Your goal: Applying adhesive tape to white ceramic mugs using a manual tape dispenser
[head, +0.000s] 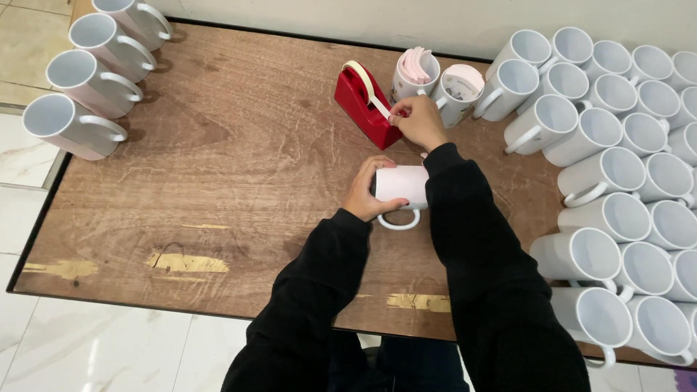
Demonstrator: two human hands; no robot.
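A wooden tabletop [239,167] fills the view. A large cluster of white mugs [617,181] crowds its right side, and four pink-wrapped mugs [87,80] line the far left corner. At centre, the left hand [367,192] grips a mug on its side [403,187], fingers curled around its paper-wrapped body. Just beyond it, the right hand [417,120] pinches the tape end at a red tape dispenser [365,101]. The light dispenser could slide or tip under a hard pull, and the paper wrap could slip.

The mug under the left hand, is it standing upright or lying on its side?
Lying on its side. The mug rests on the table with its handle flat against the wood, and the left hand steadies it.
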